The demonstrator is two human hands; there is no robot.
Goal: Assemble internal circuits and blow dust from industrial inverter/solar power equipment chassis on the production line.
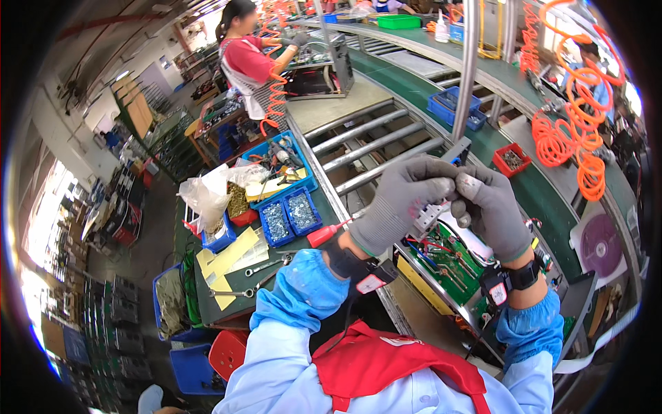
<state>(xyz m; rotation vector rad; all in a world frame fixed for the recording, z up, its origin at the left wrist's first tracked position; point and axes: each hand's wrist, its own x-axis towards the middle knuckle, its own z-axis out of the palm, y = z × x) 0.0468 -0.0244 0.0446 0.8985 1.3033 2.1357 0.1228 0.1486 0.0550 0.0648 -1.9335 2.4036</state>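
My left hand (408, 203), in a grey work glove, is closed with its fingertips bent toward my right hand. A small silvery block-shaped part (429, 218) shows beneath its fingers, and the hand appears to grip it. My right hand (493, 210), also gloved, is closed in a pinch against the left fingertips; what lies in the pinch is hidden. Both hands are above an open unit with a green circuit board (452, 270) and red, blue and black wires. A red tapered tool or bottle (323, 236) lies beside my left wrist.
Left, a bench carries blue bins of screws (301, 211), wrenches (238, 293), yellow paper (224, 259) and a blue tool tray (312, 181). Rollers (369, 131) lie ahead. A red bin (512, 159), orange coiled hoses (583, 131) and a metal post (469, 69) stand right. Another person (248, 62) works beyond.
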